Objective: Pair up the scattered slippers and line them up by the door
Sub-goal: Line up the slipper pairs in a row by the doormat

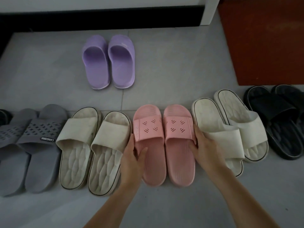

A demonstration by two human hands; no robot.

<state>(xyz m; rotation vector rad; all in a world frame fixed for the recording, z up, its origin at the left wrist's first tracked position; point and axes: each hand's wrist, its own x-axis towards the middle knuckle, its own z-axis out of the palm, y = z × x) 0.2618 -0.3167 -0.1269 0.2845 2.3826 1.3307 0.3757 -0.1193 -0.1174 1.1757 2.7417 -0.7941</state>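
In the head view, a pair of pink moulded-plastic slide slippers (164, 143) with slotted straps is seen lying side by side in the middle of a row on the grey tiled floor (164, 63), toes toward twelve o'clock and heels toward six. The long axis of each slipper runs from twelve to six, in line with the forearms that enter from the bottom edge.

The left hand (133, 157) is laid against the outer edge of the left pink slipper, at nine o'clock of the pair, with its thumb over the footbed; its fingers (141, 153) are curled lightly on that slipper's rim rather than clenched. The right hand (203, 148) is set at three o'clock of the pair, its fingers (193, 146) tucked under the edge of the right slipper's strap, grasping it loosely. Each hand is nearest its own slipper, so the pair is bracketed from both sides.

To the left a pair of cream foam slides (93, 150) and a pair of grey perforated slides (31, 145) are lined up; to the right lie another cream pair (230, 127) and a black pair (278, 122). A pair of lilac closed-toe slippers (109, 60) stands apart at about eleven o'clock, nearer the dark threshold (98, 18), outside the row.

It is judged that the pink pair is being squared up, and that the lilac pair remains to be brought into line.
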